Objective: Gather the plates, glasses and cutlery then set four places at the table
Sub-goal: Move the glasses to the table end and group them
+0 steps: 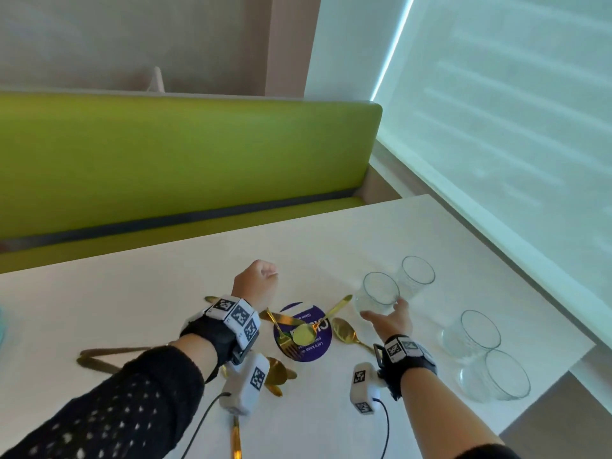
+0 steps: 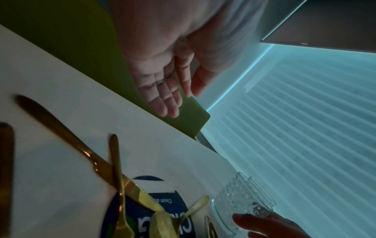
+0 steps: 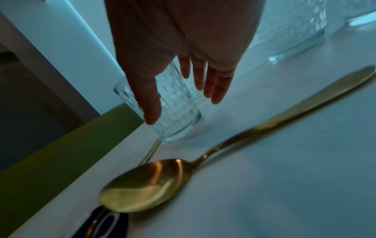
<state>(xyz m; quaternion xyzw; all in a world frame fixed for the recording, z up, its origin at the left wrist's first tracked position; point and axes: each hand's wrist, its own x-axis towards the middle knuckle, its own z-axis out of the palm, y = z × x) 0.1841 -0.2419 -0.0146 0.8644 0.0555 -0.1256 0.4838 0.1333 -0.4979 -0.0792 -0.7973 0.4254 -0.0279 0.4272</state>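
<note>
Four clear patterned glasses stand at the right of the white table. My right hand reaches to the nearest-left glass, thumb on one side and straight fingers on the other; the glass stands on the table, and I cannot tell whether the hand touches it. A second glass stands just behind it. My left hand hovers over the table with relaxed fingers and holds nothing. Gold cutlery lies scattered in the middle: a spoon, a fork and a knife.
The cutlery crosses a round purple sticker. Two more glasses stand near the right edge. Dark gold knives lie at the left. A green bench runs behind the table, with a window blind to the right.
</note>
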